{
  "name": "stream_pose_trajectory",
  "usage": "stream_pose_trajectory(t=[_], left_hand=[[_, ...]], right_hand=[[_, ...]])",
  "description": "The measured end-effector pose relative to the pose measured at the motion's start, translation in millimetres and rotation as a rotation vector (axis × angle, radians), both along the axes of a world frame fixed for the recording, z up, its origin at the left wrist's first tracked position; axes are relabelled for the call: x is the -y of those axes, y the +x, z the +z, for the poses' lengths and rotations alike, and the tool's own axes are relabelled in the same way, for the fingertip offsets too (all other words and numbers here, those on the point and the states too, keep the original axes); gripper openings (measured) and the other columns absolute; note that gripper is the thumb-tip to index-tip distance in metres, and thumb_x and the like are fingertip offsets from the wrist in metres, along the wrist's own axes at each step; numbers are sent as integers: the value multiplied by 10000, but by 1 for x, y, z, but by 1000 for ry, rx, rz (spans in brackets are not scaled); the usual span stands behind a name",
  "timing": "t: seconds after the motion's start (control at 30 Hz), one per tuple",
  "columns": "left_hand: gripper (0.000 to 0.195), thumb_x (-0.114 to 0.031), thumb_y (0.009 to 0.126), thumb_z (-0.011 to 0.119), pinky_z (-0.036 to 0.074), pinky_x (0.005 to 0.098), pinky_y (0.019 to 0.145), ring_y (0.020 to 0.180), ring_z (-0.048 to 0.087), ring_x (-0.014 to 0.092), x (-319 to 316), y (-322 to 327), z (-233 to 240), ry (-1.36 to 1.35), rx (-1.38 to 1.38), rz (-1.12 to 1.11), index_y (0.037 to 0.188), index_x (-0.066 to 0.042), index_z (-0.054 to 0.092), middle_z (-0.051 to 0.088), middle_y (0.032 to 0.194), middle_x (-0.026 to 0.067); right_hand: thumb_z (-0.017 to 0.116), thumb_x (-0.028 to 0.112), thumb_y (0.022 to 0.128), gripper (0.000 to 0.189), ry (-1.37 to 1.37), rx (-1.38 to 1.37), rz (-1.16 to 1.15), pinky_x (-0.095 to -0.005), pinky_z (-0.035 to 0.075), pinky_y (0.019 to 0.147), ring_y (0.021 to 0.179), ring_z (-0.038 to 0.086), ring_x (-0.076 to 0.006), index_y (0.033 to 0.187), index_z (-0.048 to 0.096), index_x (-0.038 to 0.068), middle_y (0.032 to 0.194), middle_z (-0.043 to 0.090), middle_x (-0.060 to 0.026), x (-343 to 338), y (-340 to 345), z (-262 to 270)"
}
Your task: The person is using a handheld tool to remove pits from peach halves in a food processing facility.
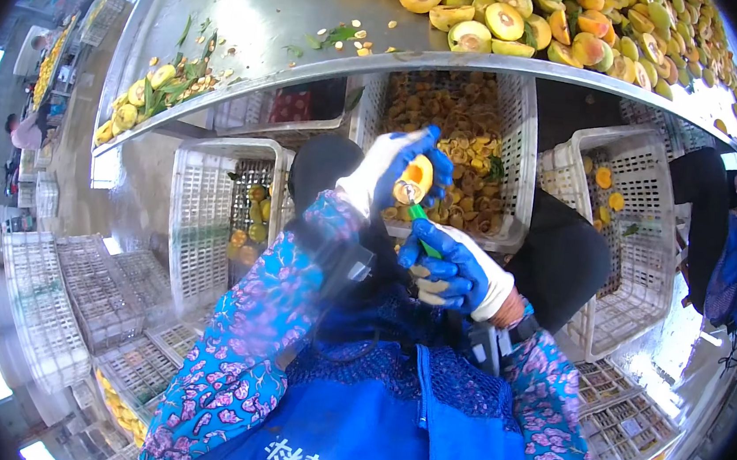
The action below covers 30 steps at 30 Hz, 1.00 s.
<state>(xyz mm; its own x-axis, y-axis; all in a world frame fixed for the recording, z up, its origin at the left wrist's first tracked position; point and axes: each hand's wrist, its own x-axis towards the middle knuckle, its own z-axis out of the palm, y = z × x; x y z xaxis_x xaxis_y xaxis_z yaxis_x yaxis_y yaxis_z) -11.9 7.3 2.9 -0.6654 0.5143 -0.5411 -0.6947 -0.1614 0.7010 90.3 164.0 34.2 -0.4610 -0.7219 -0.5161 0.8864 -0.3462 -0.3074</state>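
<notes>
My left hand (408, 167), in a white and blue coated glove, holds a halved yellow-orange stone fruit (414, 180) with its cut side showing. My right hand (448, 264), gloved the same way, grips the green handle (427, 230) of a small hand tool. Its metal end meets the lower part of the fruit half; the exact shape of that tip is hard to see. Both hands are above a white plastic crate (517, 171) that contains many brownish pieces and yellow bits. Beyond it, many fruit halves (505, 22) are heaped on a metal table (248, 32).
White crates with a few fruit pieces stand at my left (199, 227) and right (639, 256). The table's raised metal rim (358, 64) crosses in front of me. Pits and leaves (183, 82) lie near its left edge. A person in dark clothing (704, 202) is at the far right.
</notes>
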Motion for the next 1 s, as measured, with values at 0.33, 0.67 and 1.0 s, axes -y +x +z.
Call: stream_pose_trajectory(t=[0.33,0.67,1.0], left_hand=[[437,-450,917,475,476,377,686,703,632,220,2,-4,25,-1057,-980,-108,911,-47,641,642,774,119],[296,-258,853,628,479,317,763,801,626,213,163,11,63,-1238,-670,626,1007,-7,647,663,874,121],[420,-349,805,651,462,367,869,987,598,304,45,-63,82,-1334,-1133,216,1127,-83,604,639,1059,130]], right_hand=[[539,329,895,348,1155,-762,-182,-348,405,454,483,534,-202,848,554,-15,576,546,-92,-18,-13,-71],[515,347,878,432,1381,-951,71,-494,451,722,819,582,-446,776,606,-63,782,594,-296,-18,6,-79],[519,353,894,408,1243,-769,100,-427,461,668,743,616,-371,912,582,-50,742,618,-226,-35,2,-93]])
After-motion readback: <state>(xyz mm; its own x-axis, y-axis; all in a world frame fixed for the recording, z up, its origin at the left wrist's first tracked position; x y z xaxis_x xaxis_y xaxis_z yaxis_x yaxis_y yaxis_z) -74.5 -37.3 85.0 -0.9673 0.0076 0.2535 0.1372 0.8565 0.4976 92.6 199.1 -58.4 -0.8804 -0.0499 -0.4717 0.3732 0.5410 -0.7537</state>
